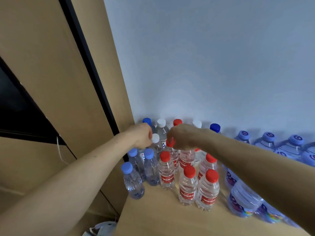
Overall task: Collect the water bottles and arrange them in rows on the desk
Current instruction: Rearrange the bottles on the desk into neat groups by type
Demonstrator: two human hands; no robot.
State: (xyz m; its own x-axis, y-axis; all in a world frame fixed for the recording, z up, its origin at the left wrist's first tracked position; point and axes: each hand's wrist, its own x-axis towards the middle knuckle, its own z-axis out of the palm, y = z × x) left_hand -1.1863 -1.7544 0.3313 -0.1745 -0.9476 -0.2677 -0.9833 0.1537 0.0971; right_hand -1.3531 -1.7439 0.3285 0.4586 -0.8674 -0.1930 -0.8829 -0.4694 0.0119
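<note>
left grip [142,135] holds white-capped bottle [155,138]; right grip [184,137] holds red-capped bottle [170,143].

caps [189,172]: red, white, blue, light blue
labels [186,193]: red with white writing
desk [158,217]: tan
wall [204,57]: pale blue

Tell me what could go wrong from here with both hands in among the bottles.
The right hand and left hand each seem to pinch a bottle near its cap, the red-capped bottle and white-capped bottle; lifted so, either may slip. The right forearm crosses just over the front red-capped pair; lowering it could topple them. The pale-blue-capped bottle stands at the left edge of the desk; a nudge could knock it off.
</note>
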